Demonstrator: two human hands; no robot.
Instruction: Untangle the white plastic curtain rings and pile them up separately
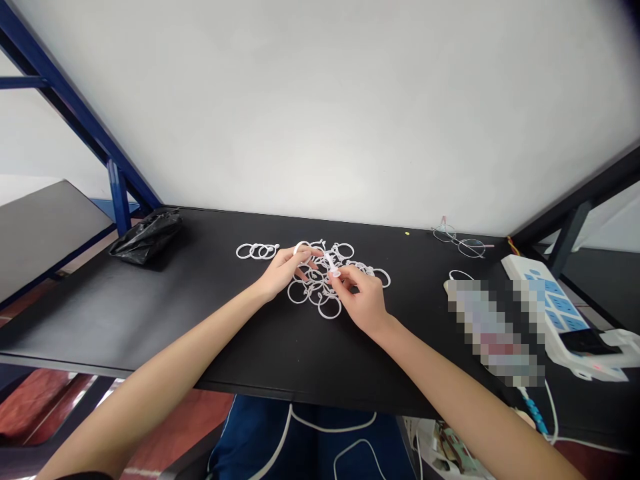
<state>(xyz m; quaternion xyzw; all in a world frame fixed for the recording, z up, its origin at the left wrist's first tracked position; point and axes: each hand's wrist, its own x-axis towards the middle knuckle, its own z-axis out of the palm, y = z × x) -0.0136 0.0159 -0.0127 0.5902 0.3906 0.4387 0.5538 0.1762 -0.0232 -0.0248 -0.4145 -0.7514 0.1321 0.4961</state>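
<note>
A pile of thin white plastic rings (pixel 329 308) with small knobbed ends lies on the black table (pixel 240 333). My left hand (pixel 285 272) is over the left side of the pile, its fingers closed around a white ring (pixel 301 247). My right hand (pixel 363 293) pinches a white plastic piece (pixel 331 263) with a round end between thumb and fingers. This piece looks like a ring seen edge-on, but its full shape is hard to tell. To the left, several overlapping rings (pixel 245 251) lie in a short row, apart from the pile.
A crumpled black plastic bag (pixel 147 237) lies at the far left. On the right are eyeglasses (pixel 470 248), a blurred-out phone-like object (pixel 493 333) with a cable, and a white power strip (pixel 550 300). The white wall (pixel 320 120) rises behind the table.
</note>
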